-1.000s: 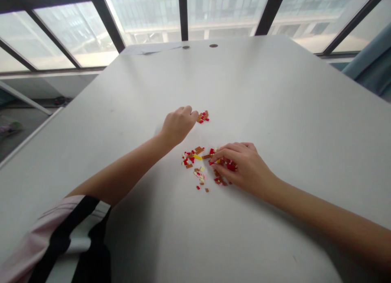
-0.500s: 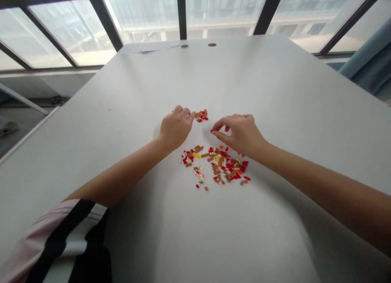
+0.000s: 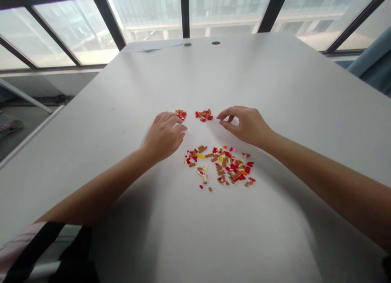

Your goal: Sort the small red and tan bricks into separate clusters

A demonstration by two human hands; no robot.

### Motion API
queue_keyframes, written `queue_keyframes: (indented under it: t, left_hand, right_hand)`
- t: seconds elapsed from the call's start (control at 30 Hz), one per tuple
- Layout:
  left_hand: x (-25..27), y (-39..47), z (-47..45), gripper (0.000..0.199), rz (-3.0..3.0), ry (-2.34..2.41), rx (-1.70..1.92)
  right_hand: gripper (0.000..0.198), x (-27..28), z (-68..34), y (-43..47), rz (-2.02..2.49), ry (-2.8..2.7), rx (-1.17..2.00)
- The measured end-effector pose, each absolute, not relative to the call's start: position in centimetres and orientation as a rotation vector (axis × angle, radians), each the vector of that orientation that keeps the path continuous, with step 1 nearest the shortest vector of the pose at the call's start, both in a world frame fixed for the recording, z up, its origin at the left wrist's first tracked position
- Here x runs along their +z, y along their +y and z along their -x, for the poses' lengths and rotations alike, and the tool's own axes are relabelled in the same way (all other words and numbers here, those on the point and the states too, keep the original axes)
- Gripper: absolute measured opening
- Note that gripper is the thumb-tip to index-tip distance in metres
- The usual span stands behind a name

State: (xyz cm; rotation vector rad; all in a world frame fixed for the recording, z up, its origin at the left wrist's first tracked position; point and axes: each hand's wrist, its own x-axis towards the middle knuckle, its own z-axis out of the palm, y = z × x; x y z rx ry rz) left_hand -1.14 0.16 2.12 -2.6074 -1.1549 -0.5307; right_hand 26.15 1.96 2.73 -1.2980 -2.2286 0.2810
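Note:
My left hand [image 3: 165, 135] hovers palm down beside a small group of red and brown toy bricks [image 3: 181, 114]. Its fingers are spread and hold nothing visible. To the right, a second small group of brown and red bricks [image 3: 204, 115] lies on the white table [image 3: 195, 230]. Just past that group's right edge is my right hand [image 3: 246, 124], thumb and forefinger a little apart with no brick showing between them. Nearer to me spreads a larger loose pile of bricks [image 3: 233, 166] in red, brown, yellow, cream, pink and orange.
A flat white sheet [image 3: 149, 46] lies at the far left of the table, near two round dark spots, one of them a cable hole [image 3: 215, 43]. Windows with dark frames [image 3: 185, 14] stand behind the far edge. A blue-grey curtain [image 3: 374, 67] hangs at the right.
My left hand has drawn back leftward and opened, uncovering the left small group. My right hand has moved up to the right small group and let go of a red brick there.

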Motion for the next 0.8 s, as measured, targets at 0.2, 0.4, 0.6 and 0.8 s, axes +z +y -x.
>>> queue_keyframes:
  t: [0.2, 0.4, 0.6, 0.8]
  left_hand:
    - [1.7, -2.5, 1.9, 0.021, 2.813, -1.126, -0.768]
    - [1.6, -3.0, 2.4, 0.023, 2.990, -0.848, -0.837]
    - [1.0, -2.2, 2.6, 0.032, 3.003, -0.793, -0.751]
    - [0.6, -2.0, 2.3, 0.026, 3.014, -0.829, -0.756]
  right_hand:
    - [0.018, 2.3, -27.3, -3.0, 0.884, -2.415, 0.316]
    - [0.024, 1.2, -28.0, -5.2, 0.750, -2.476, 0.140]
    - [0.024, 0.2, -28.2, -4.5, 0.746, -2.449, 0.107]
    - [0.024, 0.1, -28.0, -4.4, 0.774, -2.446, 0.154]
